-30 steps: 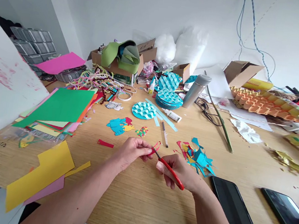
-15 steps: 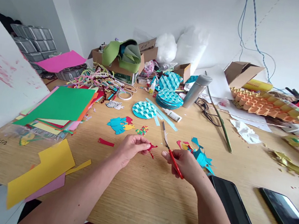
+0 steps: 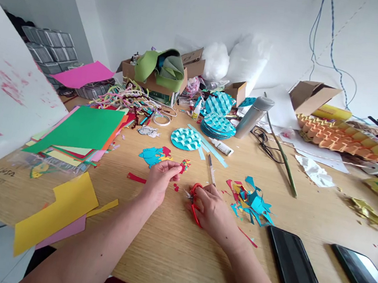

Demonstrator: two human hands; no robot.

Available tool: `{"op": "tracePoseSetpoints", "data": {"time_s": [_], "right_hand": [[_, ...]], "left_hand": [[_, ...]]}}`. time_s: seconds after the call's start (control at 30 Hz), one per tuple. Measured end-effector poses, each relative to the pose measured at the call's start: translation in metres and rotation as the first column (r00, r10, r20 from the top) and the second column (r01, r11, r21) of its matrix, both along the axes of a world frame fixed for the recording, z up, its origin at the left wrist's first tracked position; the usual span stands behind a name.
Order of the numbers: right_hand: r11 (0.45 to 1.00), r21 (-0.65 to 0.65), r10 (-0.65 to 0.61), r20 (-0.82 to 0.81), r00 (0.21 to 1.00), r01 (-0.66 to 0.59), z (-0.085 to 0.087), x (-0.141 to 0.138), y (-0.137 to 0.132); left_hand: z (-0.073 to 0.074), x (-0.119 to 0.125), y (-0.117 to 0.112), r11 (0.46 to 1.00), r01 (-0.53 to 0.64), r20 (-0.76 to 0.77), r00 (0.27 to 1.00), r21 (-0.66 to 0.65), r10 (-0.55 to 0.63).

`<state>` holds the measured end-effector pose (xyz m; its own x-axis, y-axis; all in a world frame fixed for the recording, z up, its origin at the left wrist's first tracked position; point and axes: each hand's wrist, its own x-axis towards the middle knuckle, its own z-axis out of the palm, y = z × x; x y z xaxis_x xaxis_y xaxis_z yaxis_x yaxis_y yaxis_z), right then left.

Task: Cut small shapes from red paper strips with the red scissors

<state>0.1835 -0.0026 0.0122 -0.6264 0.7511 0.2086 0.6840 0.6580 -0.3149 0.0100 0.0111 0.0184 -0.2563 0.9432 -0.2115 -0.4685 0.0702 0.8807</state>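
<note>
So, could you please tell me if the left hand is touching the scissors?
No, the scissors are at the right hand, apart from the left hand.

Scissor handles (image 3: 195, 213) glossy plastic; flask (image 3: 251, 120) satin metal; tabletop (image 3: 159, 258) smooth wood.

We log a craft workspace, the kind of building unclear to us: wood-grained tabletop (image 3: 153, 257) along a white wall (image 3: 186, 6); layered coloured paper sheets (image 3: 79, 127), fuzzy craft stems (image 3: 120, 95) in a heap, red scissors (image 3: 194, 213), blue cut scraps (image 3: 257, 203), wavy-patterned blue discs (image 3: 185, 138); further back we note cardboard boxes (image 3: 311, 99), and at left, stacked grey bins (image 3: 51, 47)
</note>
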Motion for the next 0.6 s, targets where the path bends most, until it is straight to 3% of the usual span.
{"op": "tracePoseSetpoints", "data": {"time_s": [0.1, 0.2, 0.3, 0.4, 0.5, 0.6], "right_hand": [[0.997, 0.022, -0.071, 0.053, 0.996, 0.07, 0.0, 0.006, 0.004], [0.974, 0.067, -0.224, 0.108, 0.969, 0.218, -0.001, 0.019, 0.011], [0.94, 0.095, -0.334, 0.047, 0.941, 0.329, -0.001, 0.024, 0.014], [0.977, 0.06, -0.199, -0.055, 0.978, 0.202, 0.0, 0.016, 0.011], [1.0, 0.023, -0.019, 0.009, 1.0, 0.019, 0.002, 0.008, 0.005], [0.995, 0.057, -0.089, 0.114, 0.99, 0.083, 0.005, 0.014, 0.004]], "left_hand": [[-0.001, 0.0, 0.0, 1.0, 0.003, 0.001, 1.0, -0.017, -0.003], [-0.002, 0.0, 0.0, 1.0, 0.02, 0.014, 1.0, -0.022, -0.02], [-0.004, 0.0, 0.0, 0.999, 0.047, 0.01, 0.999, -0.027, -0.047], [-0.006, 0.0, 0.0, 0.997, 0.07, 0.012, 0.997, -0.021, -0.07], [-0.006, 0.0, 0.0, 0.997, 0.083, 0.026, 0.996, -0.007, -0.083], [-0.005, -0.001, 0.0, 0.997, 0.08, 0.037, 0.996, -0.016, -0.079]]}}
